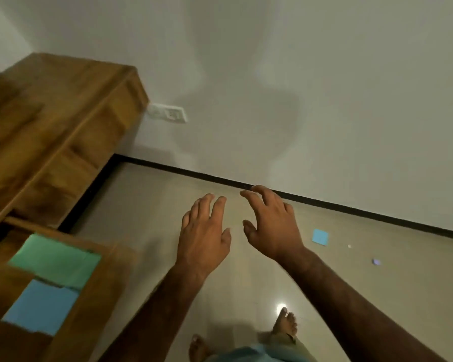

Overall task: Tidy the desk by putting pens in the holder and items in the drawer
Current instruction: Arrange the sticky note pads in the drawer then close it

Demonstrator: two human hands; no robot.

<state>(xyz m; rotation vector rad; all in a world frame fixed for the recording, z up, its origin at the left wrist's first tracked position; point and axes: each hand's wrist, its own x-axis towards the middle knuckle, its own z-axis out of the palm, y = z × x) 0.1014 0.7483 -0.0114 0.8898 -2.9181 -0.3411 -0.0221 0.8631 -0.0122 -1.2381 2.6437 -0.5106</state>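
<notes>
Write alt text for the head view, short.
The left hand and right hand, both open and empty, reach out over a tiled floor. At lower left an open wooden drawer holds green paper and blue paper. A blue note lies on the floor at right.

Place: room in a home, possibly a study corner, view blurred | left of frame: wooden desk (71,105), open drawer (107,273) holding green pad (55,259) and blue pad (39,307) | centre: plain white wall (324,74), socket plate (168,113), black skirting (324,202) | bottom: glossy tiled floor (147,218), bare feet (285,325)
</notes>
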